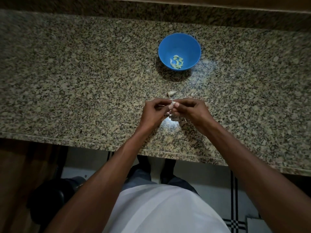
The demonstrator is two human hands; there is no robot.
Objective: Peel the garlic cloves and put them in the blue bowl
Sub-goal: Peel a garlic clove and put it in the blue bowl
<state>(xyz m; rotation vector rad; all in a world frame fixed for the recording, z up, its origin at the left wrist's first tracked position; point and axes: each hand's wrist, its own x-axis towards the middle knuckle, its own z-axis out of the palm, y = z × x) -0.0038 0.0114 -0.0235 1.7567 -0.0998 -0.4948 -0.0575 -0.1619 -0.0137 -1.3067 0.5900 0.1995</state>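
A blue bowl (179, 42) stands on the speckled granite counter, holding several pale peeled garlic cloves (176, 62). Nearer to me, one unpeeled garlic clove (171, 93) lies on the counter. Just below it, my left hand (154, 112) and my right hand (191, 110) meet fingertip to fingertip, both pinching a small whitish garlic clove (173, 103) between them. Most of that clove is hidden by my fingers. Bits of papery skin (170, 115) lie under my hands.
The granite counter (84, 81) runs across the view, its front edge (67, 140) close to my body. A raised backsplash ledge (151, 12) lines the far side. Below the edge are a tiled floor and a dark object (50, 199) at the lower left.
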